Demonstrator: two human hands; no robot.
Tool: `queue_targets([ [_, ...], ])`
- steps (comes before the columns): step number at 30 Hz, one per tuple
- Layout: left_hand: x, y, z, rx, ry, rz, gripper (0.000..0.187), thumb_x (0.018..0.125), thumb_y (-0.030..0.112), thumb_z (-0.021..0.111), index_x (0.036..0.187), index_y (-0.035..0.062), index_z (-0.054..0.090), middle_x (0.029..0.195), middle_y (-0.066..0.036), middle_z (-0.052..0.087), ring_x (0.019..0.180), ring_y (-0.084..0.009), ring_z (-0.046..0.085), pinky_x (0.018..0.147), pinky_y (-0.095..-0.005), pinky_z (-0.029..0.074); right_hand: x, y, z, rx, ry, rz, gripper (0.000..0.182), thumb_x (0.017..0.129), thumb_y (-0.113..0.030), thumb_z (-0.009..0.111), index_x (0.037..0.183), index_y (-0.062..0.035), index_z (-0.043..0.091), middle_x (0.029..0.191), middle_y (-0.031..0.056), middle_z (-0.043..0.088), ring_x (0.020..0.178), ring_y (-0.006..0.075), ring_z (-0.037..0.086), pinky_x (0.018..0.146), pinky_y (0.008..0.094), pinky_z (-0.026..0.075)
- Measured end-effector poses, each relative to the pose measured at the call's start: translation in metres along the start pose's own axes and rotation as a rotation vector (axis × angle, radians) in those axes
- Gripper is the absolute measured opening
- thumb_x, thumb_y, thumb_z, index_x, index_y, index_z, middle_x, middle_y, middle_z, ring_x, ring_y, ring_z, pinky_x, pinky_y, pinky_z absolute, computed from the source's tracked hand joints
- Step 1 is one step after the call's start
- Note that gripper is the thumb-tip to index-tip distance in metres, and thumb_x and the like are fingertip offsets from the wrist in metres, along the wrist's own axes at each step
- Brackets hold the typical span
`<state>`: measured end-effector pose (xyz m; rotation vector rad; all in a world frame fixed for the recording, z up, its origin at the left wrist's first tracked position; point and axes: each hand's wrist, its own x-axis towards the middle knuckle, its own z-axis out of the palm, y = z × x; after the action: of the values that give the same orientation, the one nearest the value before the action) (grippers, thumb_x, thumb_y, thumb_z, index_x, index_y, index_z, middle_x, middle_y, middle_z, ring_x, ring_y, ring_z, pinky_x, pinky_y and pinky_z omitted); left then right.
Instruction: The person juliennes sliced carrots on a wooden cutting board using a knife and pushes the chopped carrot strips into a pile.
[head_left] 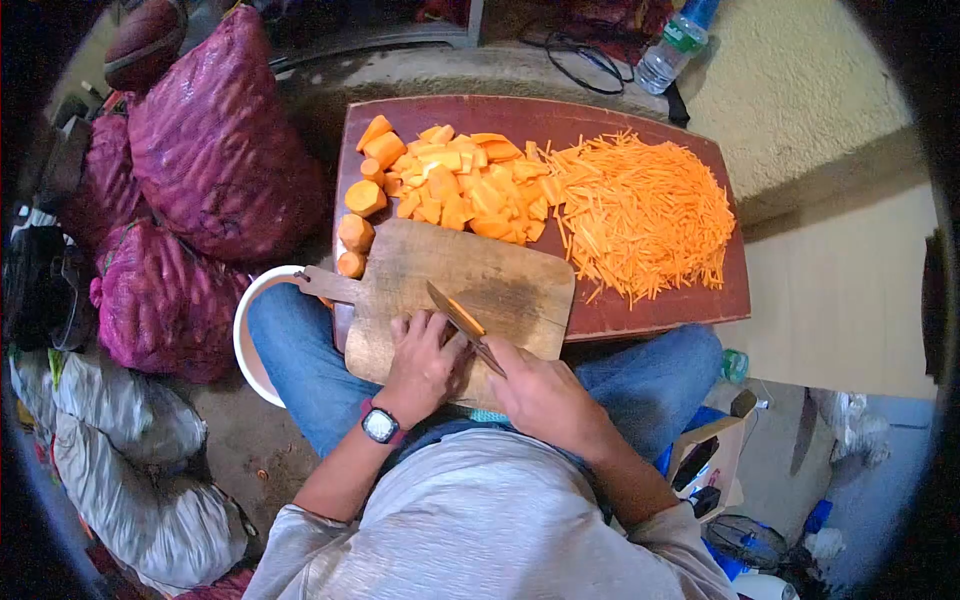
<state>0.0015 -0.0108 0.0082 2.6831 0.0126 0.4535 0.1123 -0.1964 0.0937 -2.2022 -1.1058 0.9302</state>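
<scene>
My right hand (535, 395) is wrapped round the handle of a knife (462, 325), its blade pointing up and left over the wooden cutting board (400, 265). A thin orange carrot piece (467, 316) lies along the blade. My left hand (425, 360) rests on the board just left of the knife, fingers bent; whatever is under them is hidden. Beyond the board, flat carrot slices (465, 185) are heaped on the red-brown table (660, 318). To their right is a large pile of carrot shreds (650, 215). Thick carrot chunks (365, 198) line the left side.
Purple mesh sacks (215, 140) stand at the left, above white sacks (130, 490). A white tub (245, 345) sits beside my left knee. A plastic bottle (672, 55) and a black cable (575, 70) lie behind the table. At lower right are a cardboard box (728, 455) and a fan (745, 540).
</scene>
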Motion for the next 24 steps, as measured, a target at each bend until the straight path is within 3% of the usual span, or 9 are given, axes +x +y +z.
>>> queue_targets([
  [5,-0.006,-0.003,0.003,0.023,-0.011,0.003,0.035,0.088,0.018,0.07,0.121,0.0096,0.074,0.114,-0.013,0.06,0.111,-0.0323,0.056,0.098,-0.0521,0.038,-0.029,0.0,-0.003,0.052,0.062,-0.006,0.045,0.104,-0.015,0.063,0.145,-0.0027,0.049,0.117,0.0328,0.071,0.108,0.0538,0.068,0.087,0.0589,0.057],
  [12,-0.005,-0.001,0.002,0.058,-0.035,0.001,0.038,0.09,0.017,0.064,0.126,0.008,0.074,0.114,-0.011,0.06,0.11,-0.0312,0.055,0.099,-0.052,0.039,0.003,-0.006,0.0,0.028,-0.021,0.074,0.046,0.104,-0.015,0.063,0.145,-0.0026,0.049,0.118,0.0335,0.07,0.111,0.0535,0.068,0.089,0.0589,0.057],
  [15,-0.006,-0.005,0.002,0.027,-0.028,0.019,0.038,0.089,0.016,0.065,0.125,0.0068,0.074,0.113,-0.011,0.06,0.109,-0.0317,0.055,0.098,-0.0515,0.039,-0.012,-0.002,-0.002,0.056,0.022,-0.001,0.046,0.104,-0.015,0.062,0.146,-0.0035,0.048,0.118,0.034,0.07,0.111,0.0538,0.067,0.09,0.0593,0.056],
  [17,-0.008,-0.005,0.004,0.022,-0.026,0.006,0.037,0.089,0.016,0.065,0.124,0.0061,0.074,0.112,-0.011,0.06,0.108,-0.0323,0.055,0.099,-0.0516,0.039,-0.026,-0.005,-0.004,0.074,-0.02,0.122,0.044,0.105,-0.017,0.06,0.145,-0.0019,0.049,0.116,0.034,0.07,0.111,0.0533,0.068,0.09,0.0594,0.056],
  [20,-0.009,-0.008,0.005,-0.006,-0.006,0.02,0.037,0.088,0.015,0.066,0.123,0.0049,0.074,0.111,-0.012,0.06,0.108,-0.0334,0.055,0.099,-0.0519,0.039,-0.018,-0.002,0.004,0.109,0.031,0.04,0.043,0.105,-0.016,0.06,0.144,-0.0017,0.05,0.117,0.0328,0.071,0.11,0.0529,0.068,0.09,0.0591,0.056],
  [24,-0.006,-0.007,0.003,-0.017,0.025,0.025,0.039,0.085,0.014,0.069,0.123,0.0047,0.074,0.109,-0.012,0.059,0.108,-0.0343,0.055,0.101,-0.0529,0.039,0.0,-0.007,0.005,0.019,-0.013,0.087,0.042,0.105,-0.017,0.06,0.143,-0.0017,0.051,0.118,0.0322,0.071,0.111,0.0525,0.068,0.09,0.0586,0.056],
])
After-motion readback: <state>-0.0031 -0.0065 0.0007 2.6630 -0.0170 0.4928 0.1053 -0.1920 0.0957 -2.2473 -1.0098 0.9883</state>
